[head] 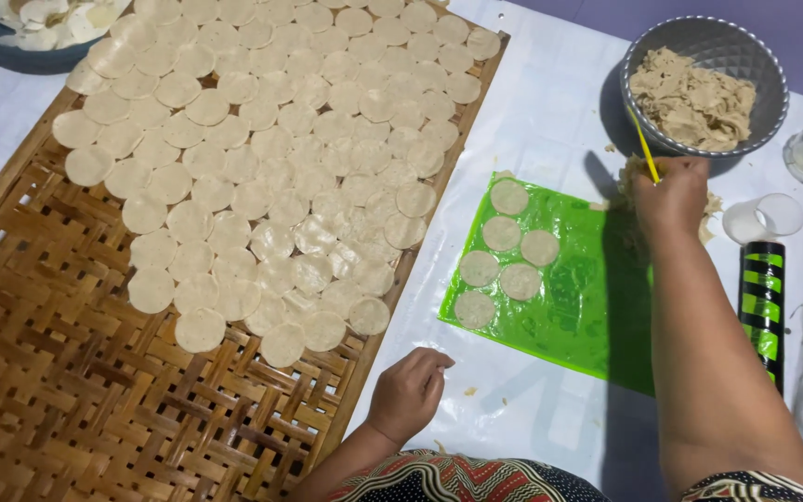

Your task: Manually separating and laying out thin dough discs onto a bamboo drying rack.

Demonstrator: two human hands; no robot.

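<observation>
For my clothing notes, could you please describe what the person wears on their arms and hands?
Both forearms are bare, and neither the left hand nor the right hand shows gloves, rings or a watch. Patterned fabric in dark, red and cream tones shows at the bottom edge.

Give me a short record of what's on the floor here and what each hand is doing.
Left hand: loosely curled, resting on white sheet beside woven tray
Right hand: holding thin yellow stick near grey bowl
Tray: many pale dough discs
Green mat: six discs
Bowl: dough scraps
Nearby: black-green roller
</observation>
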